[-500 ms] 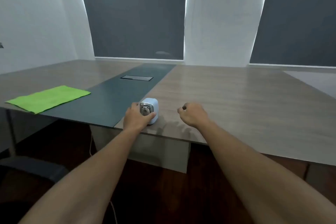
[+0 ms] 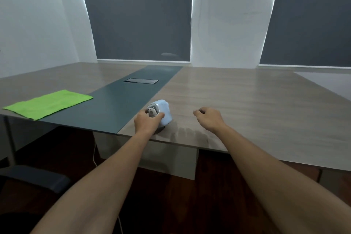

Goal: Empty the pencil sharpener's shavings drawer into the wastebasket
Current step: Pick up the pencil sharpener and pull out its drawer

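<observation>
A small light-blue pencil sharpener [image 2: 164, 110] with a grey metal front stands near the front edge of the wooden table [image 2: 247, 104], tipped back a little. My left hand [image 2: 147, 122] grips its front and lower part, hiding the drawer. My right hand [image 2: 209, 118] hovers just right of the sharpener, fingers loosely curled, holding nothing. No wastebasket is in view.
A green cloth [image 2: 48, 103] lies flat at the table's left. A dark inlay strip [image 2: 121, 104] with a cable hatch [image 2: 141, 81] runs down the table's middle. A dark chair [image 2: 36, 178] sits low at the left, and a white cable [image 2: 94, 156] hangs under the table.
The sharpener has tilted back under my left hand. My right hand has opened slightly and stays beside it.
</observation>
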Tool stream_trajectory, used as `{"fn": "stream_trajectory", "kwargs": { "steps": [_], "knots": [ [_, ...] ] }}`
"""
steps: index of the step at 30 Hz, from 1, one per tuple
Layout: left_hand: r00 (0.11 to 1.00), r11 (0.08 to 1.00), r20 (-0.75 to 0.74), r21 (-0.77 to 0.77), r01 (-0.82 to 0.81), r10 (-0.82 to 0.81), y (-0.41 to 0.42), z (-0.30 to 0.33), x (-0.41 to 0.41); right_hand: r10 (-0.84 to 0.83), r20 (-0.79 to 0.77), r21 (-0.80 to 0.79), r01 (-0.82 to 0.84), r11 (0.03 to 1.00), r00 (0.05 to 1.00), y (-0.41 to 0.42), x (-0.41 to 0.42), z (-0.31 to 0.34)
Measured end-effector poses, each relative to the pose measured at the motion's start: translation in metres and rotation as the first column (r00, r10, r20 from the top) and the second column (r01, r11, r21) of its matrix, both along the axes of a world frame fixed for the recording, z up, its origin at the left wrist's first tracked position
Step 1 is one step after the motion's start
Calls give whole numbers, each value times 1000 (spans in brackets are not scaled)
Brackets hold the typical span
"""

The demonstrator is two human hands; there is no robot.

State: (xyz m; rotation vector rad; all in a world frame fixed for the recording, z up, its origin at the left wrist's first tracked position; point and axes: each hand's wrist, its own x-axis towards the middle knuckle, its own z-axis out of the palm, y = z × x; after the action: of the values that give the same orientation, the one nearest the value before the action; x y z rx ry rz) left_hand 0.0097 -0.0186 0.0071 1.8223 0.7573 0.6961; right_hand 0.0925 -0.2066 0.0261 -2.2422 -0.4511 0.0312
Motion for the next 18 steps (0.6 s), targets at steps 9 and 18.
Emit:
{"fn": "stream_trajectory", "kwargs": {
  "steps": [9, 18],
  "knots": [
    [918, 808, 211, -437, 395, -335, -52, 14, 11, 136, -486, 423, 96, 901, 864, -48, -18, 11],
    [771, 628, 282, -455, 632, -571, -111, 17, 23, 232, -491, 563, 103, 820, 840, -104, -17, 5]
  ]
}}
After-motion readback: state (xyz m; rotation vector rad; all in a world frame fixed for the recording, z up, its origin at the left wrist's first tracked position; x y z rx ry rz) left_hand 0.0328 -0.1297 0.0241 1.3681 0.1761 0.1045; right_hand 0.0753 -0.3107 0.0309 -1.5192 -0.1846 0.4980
